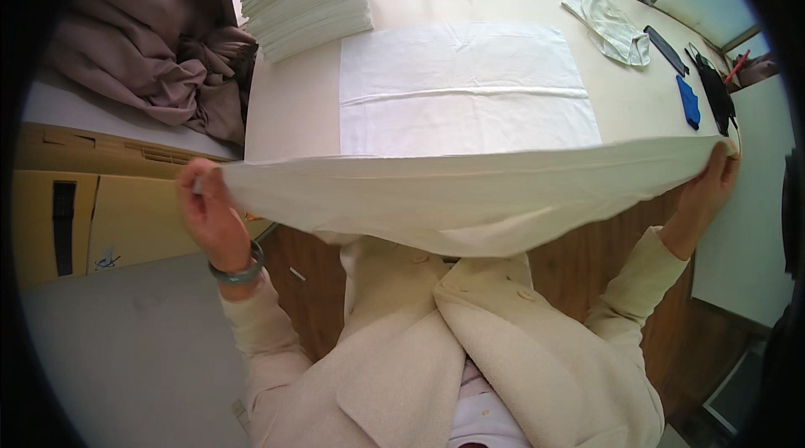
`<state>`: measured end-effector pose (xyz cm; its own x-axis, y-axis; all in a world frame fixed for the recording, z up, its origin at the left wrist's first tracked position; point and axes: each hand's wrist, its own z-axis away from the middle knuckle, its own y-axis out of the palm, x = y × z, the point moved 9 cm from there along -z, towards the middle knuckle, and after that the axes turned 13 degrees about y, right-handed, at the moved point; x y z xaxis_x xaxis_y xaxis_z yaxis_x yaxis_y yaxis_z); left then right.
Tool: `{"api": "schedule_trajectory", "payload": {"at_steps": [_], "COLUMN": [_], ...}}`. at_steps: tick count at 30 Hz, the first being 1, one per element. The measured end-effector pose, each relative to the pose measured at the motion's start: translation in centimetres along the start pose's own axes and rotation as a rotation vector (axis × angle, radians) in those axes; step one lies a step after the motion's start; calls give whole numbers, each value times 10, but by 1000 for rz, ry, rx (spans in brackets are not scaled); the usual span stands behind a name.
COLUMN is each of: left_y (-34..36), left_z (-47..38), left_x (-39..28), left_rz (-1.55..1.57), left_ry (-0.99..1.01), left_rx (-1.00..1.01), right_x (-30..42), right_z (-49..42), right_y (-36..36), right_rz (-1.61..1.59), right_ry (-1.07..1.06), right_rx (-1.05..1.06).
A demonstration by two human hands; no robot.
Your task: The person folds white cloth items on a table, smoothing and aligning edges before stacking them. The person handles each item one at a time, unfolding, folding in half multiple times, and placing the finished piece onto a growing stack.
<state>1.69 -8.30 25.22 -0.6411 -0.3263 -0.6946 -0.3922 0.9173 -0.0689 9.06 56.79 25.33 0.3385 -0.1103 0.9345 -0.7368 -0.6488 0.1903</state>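
A white cloth (465, 196) is stretched wide in front of my body, its upper edge almost straight and its lower part sagging. My left hand (210, 215) grips one end of it, a bracelet around the wrist. At the other end, my right hand (710, 184) pinches the cloth's corner. Beyond it, a second white cloth (465, 89) lies spread on the white table (292, 108), with a raised crease running across it. The held cloth hides the table's front edge and perhaps the near edge of the flat one.
A tall stack of folded white cloths (308, 5) stands at the back left. Brown fabric (151, 39) is heaped left of the table. Toward the right lie a crumpled white cloth (610, 27), a dark grey case (666, 49), a blue item (688, 102) and a black item (714, 86).
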Motion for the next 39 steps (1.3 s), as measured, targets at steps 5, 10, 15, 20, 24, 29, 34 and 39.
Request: {"api": "schedule_trajectory", "payload": {"at_steps": [5,10,15,20,24,29,34,39], "left_y": [49,130,174,202,207,212,208,209], "left_z": [-83,-112,-76,-22,-17,-19,-15,-18], "left_x": [47,189,327,395,404,400,408,417], "left_rz": [119,-45,-193,-405,-496,-664,-773,-630], "left_ry": [89,-18,-194,-359,-293,-197,-209,-271], "left_rx": [44,112,231,439,438,481,513,519], "right_x": [10,-79,-221,-331,-367,-370,-383,-384], "right_z": [-70,-145,-173,-163,-153,-151,-161,-163], "right_y": [61,138,203,210,206,209,213,199], "right_rz": [132,543,741,1009,1053,1151,1101,1015], "right_ry": [-112,-153,-55,139,188,124,143,161], "right_rx": [11,50,233,330,308,289,290,141]}}
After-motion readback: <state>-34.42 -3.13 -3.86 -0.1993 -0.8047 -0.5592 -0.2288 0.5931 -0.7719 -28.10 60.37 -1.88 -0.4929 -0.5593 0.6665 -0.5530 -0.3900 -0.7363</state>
